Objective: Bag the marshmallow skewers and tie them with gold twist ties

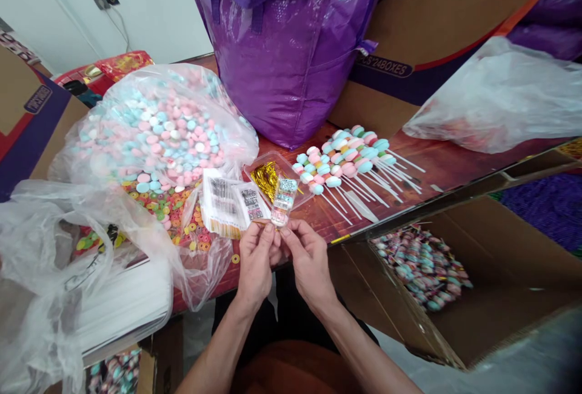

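Near the table's front edge, my left hand (257,257) and my right hand (309,257) meet, thumbs and fingers pinched together. Between them stands a candy lollipop (284,200) in a clear printed wrapper, its candy end pointing away from me. Both hands grip the gathered neck of the wrapper; a bit of gold shows at the fingertips. Its stick is hidden by my fingers. Just beyond is a clear plastic tray (297,170) with gold twist ties (265,179). Left of it lie stacks of printed wrappers (222,206). Unwrapped candy lollipops (350,154) with white sticks lie to the right.
A big clear bag of pastel candies (168,121) and loose ring candies (182,215) fill the left. A purple bag (291,48) stands behind. Below right, an open cardboard box (495,285) holds wrapped lollipops (422,263). White sticks (122,303) lie at lower left.
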`<action>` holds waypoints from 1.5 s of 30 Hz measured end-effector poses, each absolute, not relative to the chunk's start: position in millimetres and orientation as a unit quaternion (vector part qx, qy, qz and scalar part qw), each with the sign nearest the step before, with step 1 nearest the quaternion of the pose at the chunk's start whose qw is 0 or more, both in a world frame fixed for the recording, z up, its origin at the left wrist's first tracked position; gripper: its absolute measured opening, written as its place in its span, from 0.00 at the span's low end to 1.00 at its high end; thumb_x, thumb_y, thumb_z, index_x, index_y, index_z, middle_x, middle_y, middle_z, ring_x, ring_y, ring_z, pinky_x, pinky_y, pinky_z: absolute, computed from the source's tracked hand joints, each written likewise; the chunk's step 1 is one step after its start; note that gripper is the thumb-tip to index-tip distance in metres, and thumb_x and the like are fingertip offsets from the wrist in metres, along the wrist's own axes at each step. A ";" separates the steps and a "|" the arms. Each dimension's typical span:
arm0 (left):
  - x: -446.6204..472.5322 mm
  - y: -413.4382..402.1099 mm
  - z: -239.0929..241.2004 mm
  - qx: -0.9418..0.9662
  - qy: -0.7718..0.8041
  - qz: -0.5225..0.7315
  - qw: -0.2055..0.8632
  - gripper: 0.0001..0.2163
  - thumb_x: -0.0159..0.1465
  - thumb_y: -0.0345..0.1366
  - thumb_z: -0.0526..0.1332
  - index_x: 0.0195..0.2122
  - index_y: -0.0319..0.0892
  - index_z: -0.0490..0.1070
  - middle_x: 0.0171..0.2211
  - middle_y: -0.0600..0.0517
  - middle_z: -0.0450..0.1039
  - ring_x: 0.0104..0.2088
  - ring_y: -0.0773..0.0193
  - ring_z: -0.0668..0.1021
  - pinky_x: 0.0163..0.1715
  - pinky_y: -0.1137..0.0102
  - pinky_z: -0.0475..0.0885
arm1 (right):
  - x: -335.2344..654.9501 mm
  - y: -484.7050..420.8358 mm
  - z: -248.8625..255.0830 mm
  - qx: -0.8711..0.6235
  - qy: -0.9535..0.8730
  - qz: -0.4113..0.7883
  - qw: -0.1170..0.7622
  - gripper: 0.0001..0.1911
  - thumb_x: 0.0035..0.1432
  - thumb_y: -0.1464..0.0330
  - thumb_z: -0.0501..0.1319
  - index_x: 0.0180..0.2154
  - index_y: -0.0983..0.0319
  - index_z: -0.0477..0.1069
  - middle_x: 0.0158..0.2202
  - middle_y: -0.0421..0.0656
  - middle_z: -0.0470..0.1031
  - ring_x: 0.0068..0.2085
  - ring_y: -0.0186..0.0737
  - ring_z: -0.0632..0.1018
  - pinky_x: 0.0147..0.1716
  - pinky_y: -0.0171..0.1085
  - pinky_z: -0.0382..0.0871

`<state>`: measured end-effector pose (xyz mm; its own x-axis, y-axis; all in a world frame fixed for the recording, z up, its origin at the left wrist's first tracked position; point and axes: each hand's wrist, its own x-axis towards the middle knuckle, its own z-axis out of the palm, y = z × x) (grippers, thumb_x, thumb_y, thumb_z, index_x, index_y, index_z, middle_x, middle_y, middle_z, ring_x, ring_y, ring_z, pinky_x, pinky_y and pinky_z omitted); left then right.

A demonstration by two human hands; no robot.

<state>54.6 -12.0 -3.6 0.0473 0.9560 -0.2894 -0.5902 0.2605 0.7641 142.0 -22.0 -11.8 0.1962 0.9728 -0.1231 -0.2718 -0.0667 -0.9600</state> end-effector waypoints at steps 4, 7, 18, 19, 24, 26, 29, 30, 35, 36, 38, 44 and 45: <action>39.1 -10.4 11.5 0.162 0.352 0.473 0.791 0.18 0.52 0.41 0.75 0.31 0.40 0.66 0.19 0.63 0.54 0.18 0.79 0.48 0.15 0.83 0.44 | 152.8 -19.2 -5.6 -0.423 -0.365 0.598 0.575 0.13 0.59 0.59 0.65 0.30 0.61 0.70 0.31 0.39 0.70 0.28 0.32 0.69 0.26 0.31 0.65; 29.9 -10.9 19.5 0.149 0.325 0.398 0.845 0.21 0.49 0.41 0.76 0.35 0.41 0.67 0.18 0.64 0.52 0.18 0.78 0.47 0.14 0.83 0.41 | 164.9 -16.8 1.1 -0.400 -0.455 0.598 0.524 0.09 0.61 0.62 0.64 0.33 0.60 0.70 0.30 0.38 0.68 0.28 0.33 0.68 0.27 0.32 0.65; 48.7 -33.3 5.2 0.369 0.477 0.515 0.609 0.11 0.63 0.44 0.66 0.39 0.41 0.75 0.28 0.53 0.71 0.29 0.68 0.72 0.33 0.74 0.70 | 166.5 -25.3 -2.4 -0.535 -0.598 0.389 0.452 0.04 0.66 0.71 0.53 0.36 0.59 0.62 0.29 0.37 0.67 0.30 0.35 0.69 0.31 0.35 0.64; 47.9 -32.6 4.5 0.370 0.480 0.515 0.606 0.11 0.62 0.43 0.67 0.39 0.41 0.77 0.30 0.52 0.72 0.30 0.67 0.73 0.35 0.73 0.71 | 166.7 -26.2 -1.6 -0.536 -0.590 0.397 0.454 0.04 0.66 0.70 0.54 0.35 0.59 0.63 0.29 0.37 0.67 0.30 0.35 0.69 0.30 0.34 0.64; 43.7 -18.8 8.6 0.225 0.448 0.503 0.704 0.14 0.53 0.42 0.74 0.33 0.37 0.76 0.20 0.59 0.62 0.19 0.77 0.59 0.19 0.80 0.57 | 171.4 -29.4 -0.7 -0.516 -0.638 0.299 0.487 0.09 0.68 0.71 0.53 0.36 0.59 0.70 0.31 0.41 0.73 0.31 0.36 0.75 0.32 0.35 0.70; 42.9 -13.7 11.1 0.164 0.429 0.490 0.741 0.17 0.48 0.39 0.77 0.30 0.36 0.74 0.20 0.61 0.58 0.18 0.79 0.56 0.16 0.81 0.51 | 174.6 -29.3 -3.2 -0.487 -0.693 0.205 0.490 0.14 0.68 0.74 0.51 0.43 0.59 0.75 0.39 0.46 0.78 0.39 0.39 0.79 0.38 0.37 0.73; 43.1 -11.3 14.3 0.108 0.423 0.477 0.763 0.20 0.42 0.36 0.80 0.29 0.36 0.72 0.21 0.61 0.60 0.18 0.81 0.58 0.16 0.83 0.50 | 180.1 -27.9 -8.0 -0.457 -0.757 0.103 0.454 0.16 0.67 0.75 0.53 0.48 0.58 0.77 0.43 0.49 0.80 0.42 0.43 0.80 0.43 0.41 0.74; 43.3 -11.9 15.3 0.094 0.422 0.474 0.767 0.20 0.41 0.35 0.80 0.30 0.37 0.72 0.21 0.61 0.61 0.18 0.81 0.58 0.16 0.84 0.51 | 181.6 -27.2 -9.2 -0.456 -0.768 0.086 0.442 0.16 0.67 0.74 0.54 0.48 0.58 0.77 0.42 0.49 0.80 0.41 0.43 0.80 0.42 0.42 0.74; 43.5 -19.5 20.3 0.060 0.403 0.476 0.780 0.20 0.41 0.34 0.80 0.30 0.38 0.71 0.20 0.62 0.63 0.17 0.81 0.61 0.15 0.84 0.54 | 180.7 -23.1 -6.4 -0.453 -0.786 0.017 0.421 0.12 0.66 0.73 0.57 0.41 0.57 0.78 0.37 0.47 0.81 0.34 0.41 0.77 0.34 0.39 0.69; 43.5 -21.0 20.4 0.060 0.400 0.479 0.779 0.20 0.42 0.34 0.80 0.30 0.39 0.71 0.20 0.62 0.63 0.17 0.81 0.62 0.15 0.84 0.54 | 178.2 -22.5 -4.4 -0.451 -0.786 0.010 0.422 0.11 0.66 0.73 0.56 0.40 0.58 0.78 0.37 0.48 0.80 0.34 0.41 0.77 0.33 0.39 0.69; 43.4 -23.1 19.0 0.065 0.404 0.488 0.771 0.18 0.44 0.34 0.79 0.31 0.40 0.73 0.22 0.61 0.66 0.18 0.79 0.65 0.16 0.83 0.58 | 171.1 -22.2 0.3 -0.457 -0.776 0.028 0.434 0.12 0.65 0.74 0.54 0.38 0.60 0.76 0.34 0.49 0.79 0.34 0.42 0.76 0.34 0.40 0.69; 37.3 -23.0 20.0 0.154 0.392 0.506 0.752 0.18 0.51 0.45 0.76 0.37 0.42 0.78 0.36 0.51 0.77 0.38 0.63 0.78 0.39 0.70 0.74 | 148.3 -31.8 18.6 -0.498 -0.629 0.259 0.538 0.09 0.65 0.72 0.54 0.32 0.60 0.68 0.30 0.42 0.71 0.32 0.38 0.72 0.33 0.37 0.67; 34.1 -23.7 23.2 0.183 0.390 0.511 0.744 0.19 0.53 0.50 0.73 0.38 0.42 0.78 0.36 0.50 0.77 0.39 0.61 0.78 0.40 0.68 0.74 | 146.0 -33.9 22.4 -0.493 -0.599 0.312 0.548 0.09 0.65 0.71 0.55 0.31 0.60 0.67 0.29 0.40 0.69 0.31 0.36 0.71 0.31 0.35 0.66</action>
<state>34.1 -23.7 23.2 0.1740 0.9028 -0.3933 -0.6169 0.4113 0.6710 146.0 -33.9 22.4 0.0871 0.9333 0.3483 0.2484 0.3182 -0.9149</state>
